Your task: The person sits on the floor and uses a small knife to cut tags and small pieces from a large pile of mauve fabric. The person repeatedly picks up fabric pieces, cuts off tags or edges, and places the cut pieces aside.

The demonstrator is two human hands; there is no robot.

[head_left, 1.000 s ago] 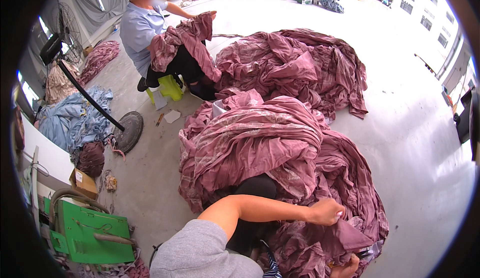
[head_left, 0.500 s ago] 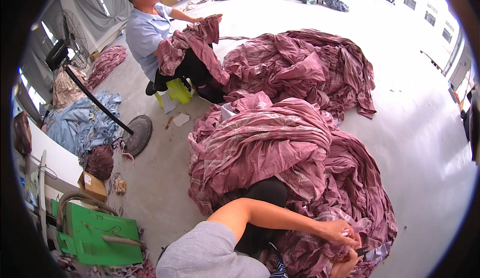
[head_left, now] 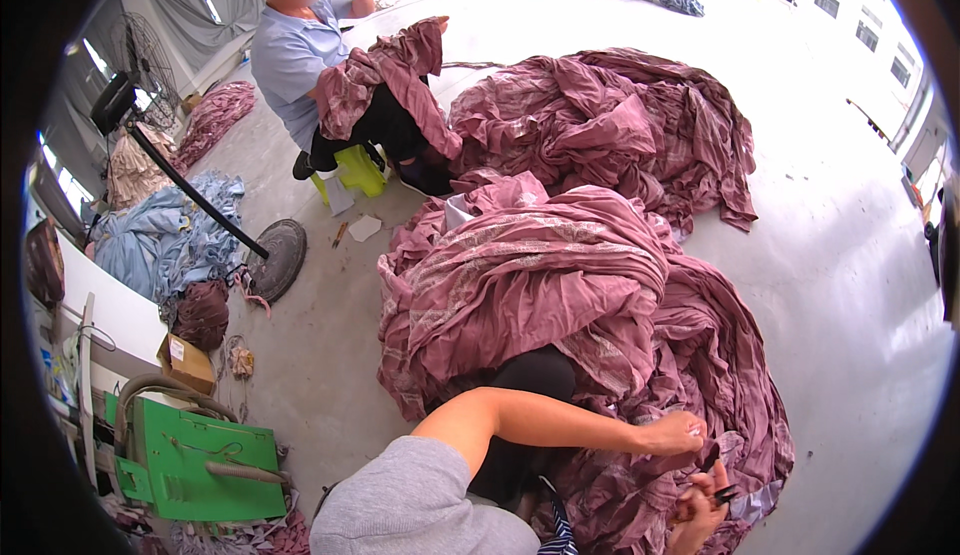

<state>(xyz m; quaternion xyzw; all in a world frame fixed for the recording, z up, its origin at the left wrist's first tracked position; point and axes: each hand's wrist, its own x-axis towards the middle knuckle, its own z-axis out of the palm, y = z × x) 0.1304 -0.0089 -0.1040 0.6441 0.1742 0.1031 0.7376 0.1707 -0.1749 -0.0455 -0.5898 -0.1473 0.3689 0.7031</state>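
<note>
Obs, head view: person seated on floor, near centre, grey sleeve at bottom edge. Left hand (head_left: 678, 433) reaches across to the right, fingers curled shut, pinching a fold of the maroon fabric heap (head_left: 540, 285) at its near-right edge. Right hand (head_left: 700, 510) sits just below it, near the bottom edge, palm up, fingers closed round small dark snips (head_left: 722, 493); blade state too small to tell. Hands close together, not touching as far as visible. The heap lies on the concrete floor (head_left: 830, 255), covers the person's lap, spreads centre to right. Second maroon pile (head_left: 610, 125) lies beyond it, far centre. Co-worker (head_left: 300, 55) in pale blue shirt sits far left on a green stool (head_left: 355, 170), holding up another maroon piece. Left side: blue cloth bundle (head_left: 165, 240), fan stand w/ round base (head_left: 275, 260), green machine (head_left: 205, 465) near left, small cardboard box (head_left: 185, 363) beside it.
</note>
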